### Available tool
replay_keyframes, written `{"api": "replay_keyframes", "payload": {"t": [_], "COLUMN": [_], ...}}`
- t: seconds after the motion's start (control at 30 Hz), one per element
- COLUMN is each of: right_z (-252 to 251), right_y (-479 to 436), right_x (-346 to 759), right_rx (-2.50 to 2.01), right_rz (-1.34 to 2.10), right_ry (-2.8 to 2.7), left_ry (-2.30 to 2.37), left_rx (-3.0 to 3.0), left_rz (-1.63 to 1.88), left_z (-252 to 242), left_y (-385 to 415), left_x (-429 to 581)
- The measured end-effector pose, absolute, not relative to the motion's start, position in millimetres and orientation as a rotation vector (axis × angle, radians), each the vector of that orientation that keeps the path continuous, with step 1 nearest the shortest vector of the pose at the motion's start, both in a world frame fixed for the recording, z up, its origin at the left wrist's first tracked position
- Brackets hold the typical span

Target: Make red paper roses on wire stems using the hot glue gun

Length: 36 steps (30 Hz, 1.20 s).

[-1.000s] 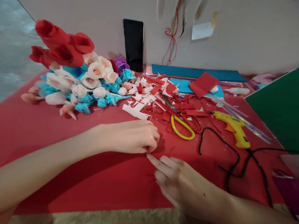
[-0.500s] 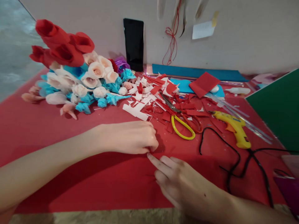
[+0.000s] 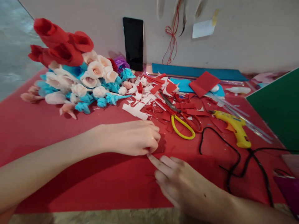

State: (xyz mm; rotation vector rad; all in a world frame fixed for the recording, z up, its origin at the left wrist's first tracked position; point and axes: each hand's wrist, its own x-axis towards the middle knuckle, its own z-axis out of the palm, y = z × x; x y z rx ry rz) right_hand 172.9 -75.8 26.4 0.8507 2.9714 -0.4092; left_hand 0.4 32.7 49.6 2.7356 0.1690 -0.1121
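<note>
My left hand (image 3: 137, 137) is closed, fingers curled under, low over the middle of the red tabletop. Whatever it holds is hidden beneath the knuckles. My right hand (image 3: 178, 179) comes in from the lower right, its index fingertip touching or almost touching my left thumb. Its other fingers are bent and the thumb is out of sight, so its grip on anything is hidden. Under both hands lies a darker red area (image 3: 112, 183), perhaps a red sheet. Scissors (image 3: 179, 116) with yellow and red handles rest just beyond my hands, on red and white paper scraps (image 3: 149, 93).
Paper flowers (image 3: 77, 74) are heaped at the left. A black phone (image 3: 133, 43) leans on the back wall. To the right lie a yellow glue gun (image 3: 233, 126), its black cord (image 3: 238, 155) and clear sticks (image 3: 247, 123). A green board (image 3: 277, 105) stands at the right edge.
My left hand has shifted very slightly right and its fingers have rolled a little. My right hand stays in nearly the same place.
</note>
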Motion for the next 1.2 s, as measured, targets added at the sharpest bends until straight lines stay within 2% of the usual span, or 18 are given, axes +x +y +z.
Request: {"api": "replay_keyframes", "payload": {"t": [0.63, 1.2], "right_z": [28.1, 30.4], "right_y": [-74.9, -73.0], "right_x": [172.3, 172.2], "right_rx": [0.859, 0.839], "right_rz": [-0.399, -0.397], "right_ry": [2.992, 2.997], "left_ry": [0.155, 0.124], "left_rx": [2.764, 2.752], "left_rz": [-0.163, -0.068], "left_z": [48.6, 45.4], "left_y": [32.0, 33.3], "left_x": [1.9, 1.7]}}
